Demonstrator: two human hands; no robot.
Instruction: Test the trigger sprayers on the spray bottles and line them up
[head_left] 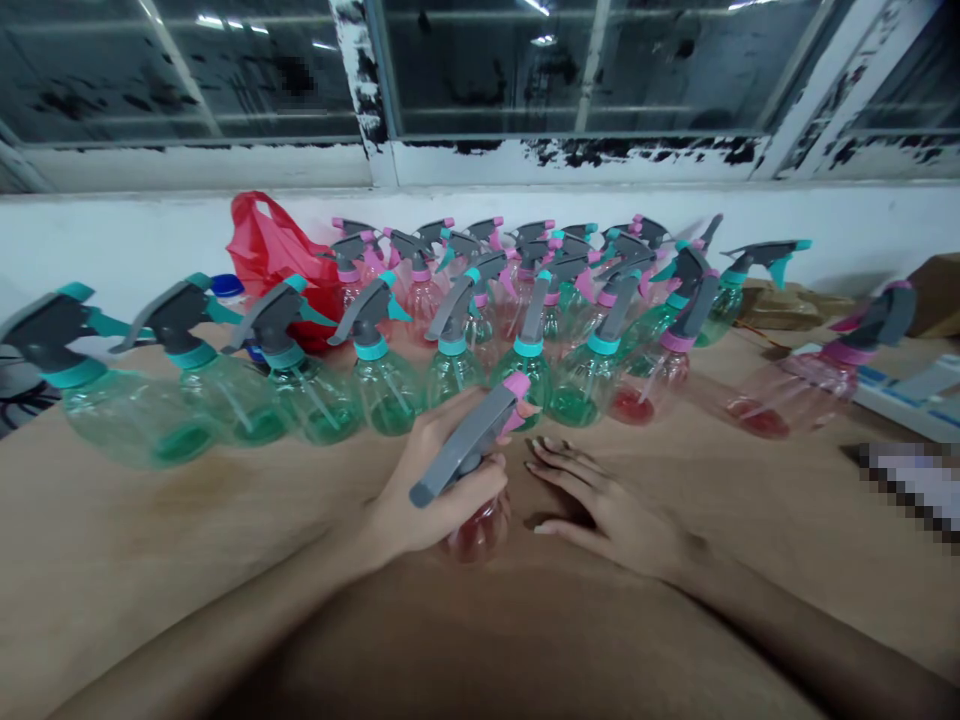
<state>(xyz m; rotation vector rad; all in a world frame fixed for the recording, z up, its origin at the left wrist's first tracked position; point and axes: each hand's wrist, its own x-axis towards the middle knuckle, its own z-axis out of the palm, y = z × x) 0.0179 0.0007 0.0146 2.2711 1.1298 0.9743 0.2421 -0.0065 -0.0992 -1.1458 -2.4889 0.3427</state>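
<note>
My left hand (442, 470) is wrapped round the neck of a pink spray bottle (476, 530). Its grey trigger head with a pink nozzle tilts up to the right above my fingers. On the tabletop to the right of that bottle lies my right hand (600, 495), palm down and fingers stretched out, holding nothing. Just beyond both hands stands a row of green spray bottles (388, 395) with grey heads and teal collars. At that row's right end is another pink spray bottle (649, 385). Fingers partly hide the held bottle's collar and upper body.
Behind the front row, several more pink and green bottles (424, 300) crowd together. A red plastic bag (274, 250) sits at the back left. One pink bottle (795, 395) stands apart on the right, near a brown box (937, 295) and a blurred-out flat object (915, 480).
</note>
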